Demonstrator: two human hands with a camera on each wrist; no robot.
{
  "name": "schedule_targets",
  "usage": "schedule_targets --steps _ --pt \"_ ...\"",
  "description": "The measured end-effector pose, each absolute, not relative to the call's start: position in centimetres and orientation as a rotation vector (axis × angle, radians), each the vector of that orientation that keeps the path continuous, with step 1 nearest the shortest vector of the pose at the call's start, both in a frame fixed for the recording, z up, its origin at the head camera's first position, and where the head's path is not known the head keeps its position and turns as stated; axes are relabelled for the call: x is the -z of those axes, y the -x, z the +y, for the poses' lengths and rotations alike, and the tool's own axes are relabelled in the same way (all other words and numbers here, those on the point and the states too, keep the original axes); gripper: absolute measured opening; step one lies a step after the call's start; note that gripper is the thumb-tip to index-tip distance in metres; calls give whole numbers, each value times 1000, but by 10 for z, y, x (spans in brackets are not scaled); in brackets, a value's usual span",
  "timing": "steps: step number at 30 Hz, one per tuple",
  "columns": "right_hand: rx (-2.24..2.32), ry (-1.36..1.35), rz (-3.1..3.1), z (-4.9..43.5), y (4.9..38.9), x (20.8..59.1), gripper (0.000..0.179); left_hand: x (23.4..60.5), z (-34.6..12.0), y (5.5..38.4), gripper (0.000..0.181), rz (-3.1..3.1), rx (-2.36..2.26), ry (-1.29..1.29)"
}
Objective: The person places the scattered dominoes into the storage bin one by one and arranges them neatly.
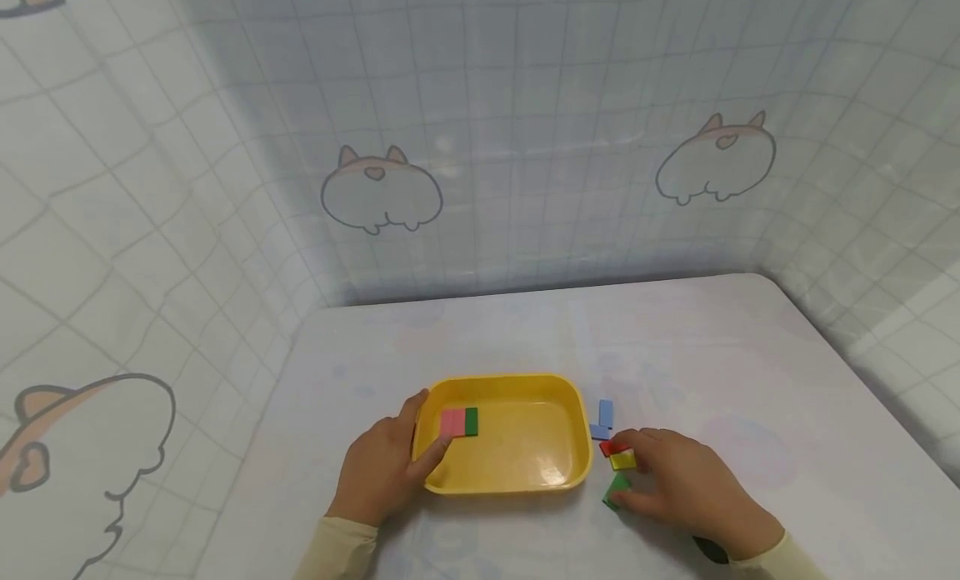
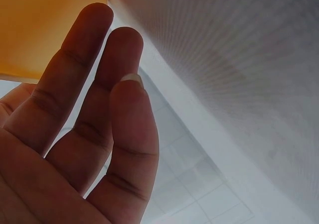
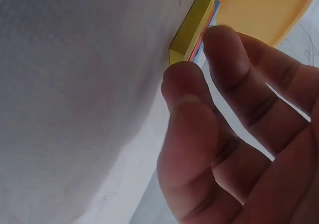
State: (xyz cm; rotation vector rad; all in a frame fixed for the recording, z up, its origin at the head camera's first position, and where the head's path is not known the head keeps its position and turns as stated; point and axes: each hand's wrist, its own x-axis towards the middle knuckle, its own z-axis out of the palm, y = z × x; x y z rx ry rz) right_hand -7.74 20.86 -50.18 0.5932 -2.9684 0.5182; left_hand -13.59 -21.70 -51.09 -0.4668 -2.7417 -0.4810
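My left hand [image 1: 382, 467] holds the left end of a shallow yellow tray [image 1: 517, 488], thumb over the rim and fingers along the outer wall. In the tray, pink tiles [image 1: 452, 422] and a dark green tile [image 1: 472, 422] lie side by side at the left. To the right of the tray, my right hand [image 1: 678, 484] reaches over loose tiles with its fingers loosely bent. Its fingertips are at a red tile [image 1: 607, 448] and a yellow tile [image 1: 622, 461], partly covered. The thumb overlaps a green tile [image 1: 617, 490].
Two light blue tiles [image 1: 606, 413] lie just beyond the red one, close to the tray's right side. A dark object [image 1: 711, 550] shows under the right wrist. Grid-patterned sheeting [image 1: 510, 230] surrounds the pale table [image 1: 450, 334] at the back and both sides.
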Motion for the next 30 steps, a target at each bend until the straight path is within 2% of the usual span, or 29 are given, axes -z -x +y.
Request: schedule_targets --steps 9,18,30 --pt "-565 -601 -3013 209 81 501 55 513 -216 136 75 -2724 476 472" --pt "-540 -697 -2985 209 79 503 71 512 -216 137 74 -2717 480 471" --pt "-605 -743 -2972 210 80 506 64 510 -215 136 73 -2733 487 464"
